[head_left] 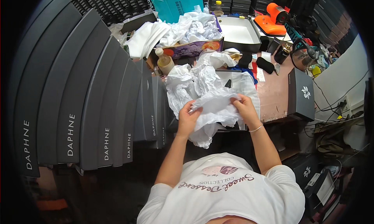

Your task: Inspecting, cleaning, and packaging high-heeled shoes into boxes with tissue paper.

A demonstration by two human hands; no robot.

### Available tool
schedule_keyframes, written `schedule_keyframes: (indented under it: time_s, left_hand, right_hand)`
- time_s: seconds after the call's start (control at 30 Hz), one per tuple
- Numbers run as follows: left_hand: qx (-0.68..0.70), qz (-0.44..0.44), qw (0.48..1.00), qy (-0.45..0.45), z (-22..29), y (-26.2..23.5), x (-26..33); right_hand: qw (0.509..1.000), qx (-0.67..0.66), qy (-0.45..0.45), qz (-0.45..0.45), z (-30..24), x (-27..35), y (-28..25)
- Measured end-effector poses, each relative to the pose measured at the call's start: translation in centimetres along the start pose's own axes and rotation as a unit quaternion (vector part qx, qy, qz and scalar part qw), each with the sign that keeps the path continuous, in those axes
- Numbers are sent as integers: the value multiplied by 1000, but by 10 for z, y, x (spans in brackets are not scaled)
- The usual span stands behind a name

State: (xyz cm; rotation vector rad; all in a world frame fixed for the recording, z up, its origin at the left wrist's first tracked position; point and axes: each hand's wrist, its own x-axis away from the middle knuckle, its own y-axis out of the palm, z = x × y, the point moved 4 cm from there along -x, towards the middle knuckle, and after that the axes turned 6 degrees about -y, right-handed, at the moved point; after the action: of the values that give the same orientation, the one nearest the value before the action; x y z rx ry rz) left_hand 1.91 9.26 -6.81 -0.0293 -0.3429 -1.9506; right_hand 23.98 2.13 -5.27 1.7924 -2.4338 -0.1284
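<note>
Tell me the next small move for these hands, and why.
Probably ease the hands slightly apart to smooth the white paper: the left hand and right hand already pinch it at opposite sides, and it looks creased between and below them.

worn pinkish tabletop (274, 101), pale wall (344, 79) at the right, wall socket (348, 107), dark floor (128, 191) below

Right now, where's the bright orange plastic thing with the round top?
In the head view, the bright orange plastic thing sits toward the upper right, just right of the open, white-lined rectangular box.
</note>
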Motion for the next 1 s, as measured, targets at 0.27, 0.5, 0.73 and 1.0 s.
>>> schedule_keyframes:
  time_s: [0.27, 0.5, 0.73, 1.0]
  left_hand:
    - [-44, -60, 995, -71, -21, -23, 0]
    - [-214, 39, 966, 141, 15, -26, 12]
    - [-39, -233, 961, 145, 12, -17, 40]
    - [264, -316, 911, -8, 42, -25, 65]
  right_hand:
    - [999, -40, 7, 18, 13, 0, -13]
    - [985, -164, -11, -53, 5, 15, -22]
    - [923, -341, -3, 177, 28, 13, -60]
    - [892, -448, -4, 64, -3, 14, -35]
